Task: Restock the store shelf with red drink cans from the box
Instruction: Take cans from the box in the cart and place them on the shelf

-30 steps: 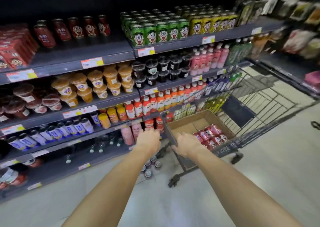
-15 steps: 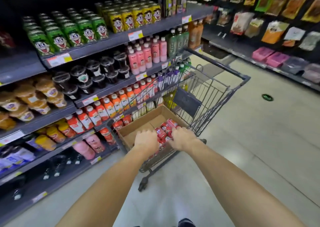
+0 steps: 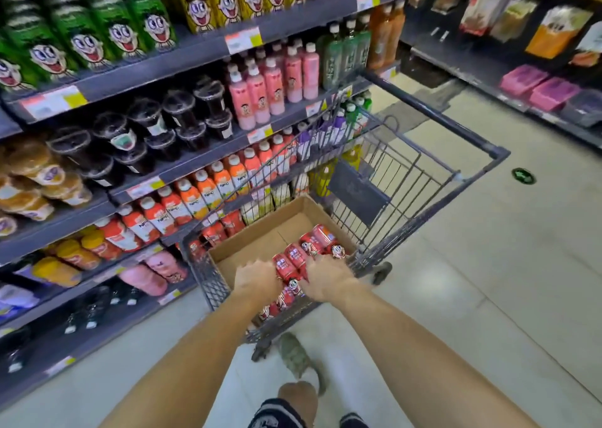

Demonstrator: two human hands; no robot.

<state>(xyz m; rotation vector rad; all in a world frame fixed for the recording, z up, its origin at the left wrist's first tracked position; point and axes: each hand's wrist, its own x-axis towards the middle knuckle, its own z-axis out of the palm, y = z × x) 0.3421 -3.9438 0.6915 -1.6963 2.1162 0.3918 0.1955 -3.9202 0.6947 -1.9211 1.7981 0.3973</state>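
**Both hands down in the box of red cans**

A cardboard box (image 3: 260, 241) sits in the basket of a wire shopping cart (image 3: 407, 179) at the centre of the head view. The red drink cans (image 3: 306, 251) lie on their sides in a row along the box's right half, running from about 6 o'clock up toward 1 o'clock; the left half of the box shows bare cardboard.

The left hand (image 3: 255, 281) reaches over the box's near edge, touching the nearest cans at its 3 o'clock side. The right hand (image 3: 327, 277) lies on top of the cans just beside it. Both hands are blurred, and their fingers curve down onto the cans, so I cannot tell whether either one is grasping a can or only resting on it.

The store shelf (image 3: 182, 69) stands at 9 to 11 o'clock of the cart, stocked with green cans (image 3: 107, 26), yellow cans (image 3: 228, 0), pink bottles (image 3: 277, 82) and orange bottles (image 3: 202, 193).
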